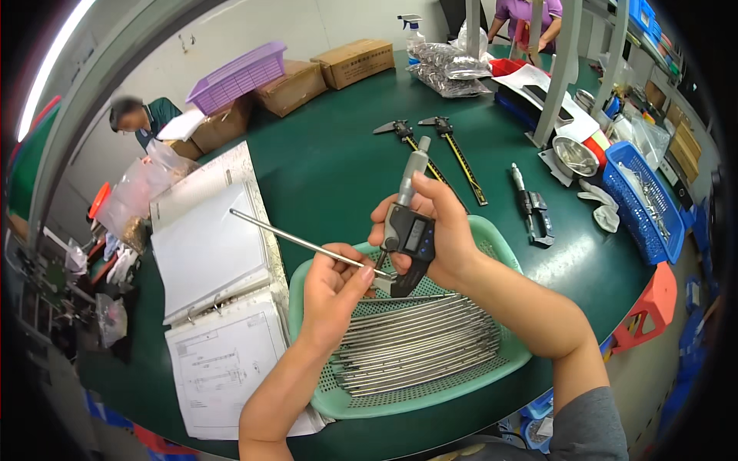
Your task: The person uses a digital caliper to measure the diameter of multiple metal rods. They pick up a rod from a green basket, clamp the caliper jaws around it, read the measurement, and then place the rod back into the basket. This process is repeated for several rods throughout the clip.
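We see the steel rod (284, 233) above the far-left part of the green basket (407, 406), one end slanting out past its rim and the other meeting the micrometer (413, 233) over its far side. The left hand (334, 296) has its grip pinched closed, thumb and fingertips on the rod close to the micrometer end. The right hand (453, 238) has its grip curled around the micrometer's frame, the thumb lying near the barrel; we cannot tell whether the measuring faces touch the rod. We judge the rod to be light and stiff, with a smooth, shiny skin that may slip or roll between fingertips, so a firm pinch near the measured end should steady it, though the long free end could tip or swing. The micrometer looks denser and more delicate; we would hold it by its frame, keep clear of the measuring faces and spare it knocks. Inside the basket, the similar rods (419, 346) lie side by side in a dense layer, so we would lift one by an end, where fingers can get under it.
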Motion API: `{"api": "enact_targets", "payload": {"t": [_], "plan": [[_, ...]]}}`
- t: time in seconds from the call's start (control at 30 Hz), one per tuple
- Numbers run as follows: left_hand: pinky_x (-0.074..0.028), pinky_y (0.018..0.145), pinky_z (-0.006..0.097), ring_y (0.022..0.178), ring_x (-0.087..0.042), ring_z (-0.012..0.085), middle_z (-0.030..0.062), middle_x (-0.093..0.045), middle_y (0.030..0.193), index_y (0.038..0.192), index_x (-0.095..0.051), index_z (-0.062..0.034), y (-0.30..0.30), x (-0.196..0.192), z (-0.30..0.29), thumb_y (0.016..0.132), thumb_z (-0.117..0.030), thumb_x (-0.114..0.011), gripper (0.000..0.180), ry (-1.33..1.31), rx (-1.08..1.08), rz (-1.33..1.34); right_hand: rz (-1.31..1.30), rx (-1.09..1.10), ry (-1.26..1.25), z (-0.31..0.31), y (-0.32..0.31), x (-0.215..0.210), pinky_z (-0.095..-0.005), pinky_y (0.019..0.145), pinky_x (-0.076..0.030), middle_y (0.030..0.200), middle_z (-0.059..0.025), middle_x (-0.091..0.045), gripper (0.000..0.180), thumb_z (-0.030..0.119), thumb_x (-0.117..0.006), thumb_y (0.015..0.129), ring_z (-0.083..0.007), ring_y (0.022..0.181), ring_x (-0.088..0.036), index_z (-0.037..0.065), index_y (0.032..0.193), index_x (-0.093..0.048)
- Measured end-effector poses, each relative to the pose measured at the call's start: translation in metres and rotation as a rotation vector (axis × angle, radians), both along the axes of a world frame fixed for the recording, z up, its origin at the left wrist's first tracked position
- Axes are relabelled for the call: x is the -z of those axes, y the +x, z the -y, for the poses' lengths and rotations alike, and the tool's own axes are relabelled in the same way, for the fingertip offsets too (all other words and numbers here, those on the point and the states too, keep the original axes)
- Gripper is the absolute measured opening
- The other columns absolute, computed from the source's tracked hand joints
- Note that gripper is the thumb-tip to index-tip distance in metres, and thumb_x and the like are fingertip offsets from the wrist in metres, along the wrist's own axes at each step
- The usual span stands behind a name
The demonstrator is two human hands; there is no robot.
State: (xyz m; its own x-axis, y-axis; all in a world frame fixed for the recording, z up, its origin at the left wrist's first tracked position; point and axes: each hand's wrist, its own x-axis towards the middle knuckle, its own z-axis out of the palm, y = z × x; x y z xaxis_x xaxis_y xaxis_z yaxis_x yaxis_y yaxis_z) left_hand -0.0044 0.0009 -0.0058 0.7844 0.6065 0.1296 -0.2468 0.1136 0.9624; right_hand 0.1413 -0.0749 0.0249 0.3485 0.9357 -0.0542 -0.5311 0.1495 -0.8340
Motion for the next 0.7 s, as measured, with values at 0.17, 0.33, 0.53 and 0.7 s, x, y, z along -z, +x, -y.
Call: {"api": "enact_targets", "payload": {"t": [0.17, 0.33, 0.53, 0.7], "plan": [[-0.046, 0.062, 0.022, 0.076, -0.052, 0.0093, 0.0065, -0.051, 0.088, 0.097, -0.041, -0.0029, -0.0011, 0.0046, 0.0008, 0.081, -0.006, -0.055, 0.022, 0.032, -0.015, 0.004, 0.091, 0.052, 0.026, 0.0002, -0.0031, 0.0005, -0.0227, 0.037, -0.04, 0.063, -0.0122, -0.057, 0.058, 0.055, -0.034, 0.081, -0.0131, 0.036, -0.047, 0.001, 0.08, -0.054], [-0.047, 0.062, 0.022, 0.077, -0.052, 0.0095, 0.0072, -0.051, 0.089, 0.097, -0.041, -0.0032, 0.0024, 0.0034, 0.0009, 0.081, -0.006, -0.055, 0.022, 0.033, 0.002, 0.017, 0.116, 0.064, 0.047, -0.0007, -0.0001, 0.0038, -0.0214, 0.036, -0.039, 0.063, -0.0117, -0.057, 0.059, 0.057, -0.032, 0.083, -0.0123, 0.036, -0.046, 0.001, 0.081, -0.053], [-0.047, 0.061, 0.022, 0.075, -0.052, 0.0102, 0.0079, -0.051, 0.088, 0.097, -0.04, -0.0022, -0.0001, 0.0035, 0.0009, 0.08, -0.005, -0.055, 0.023, 0.022, -0.007, 0.017, 0.052, 0.061, 0.045, -0.001, -0.0038, 0.002, -0.0216, 0.035, -0.038, 0.062, -0.0115, -0.057, 0.056, 0.053, -0.035, 0.084, -0.0116, 0.035, -0.045, 0.0, 0.08, -0.053], [-0.045, 0.061, 0.025, 0.074, -0.051, 0.0116, 0.0074, -0.049, 0.088, 0.097, -0.041, -0.0035, 0.001, 0.0021, 0.0035, 0.079, -0.008, -0.055, 0.023, 0.043, -0.025, -0.013, 0.027, 0.064, 0.029, 0.0009, -0.0039, 0.0029, -0.0226, 0.035, -0.039, 0.063, -0.0116, -0.057, 0.056, 0.053, -0.036, 0.083, -0.012, 0.036, -0.046, 0.0, 0.08, -0.053]]}}
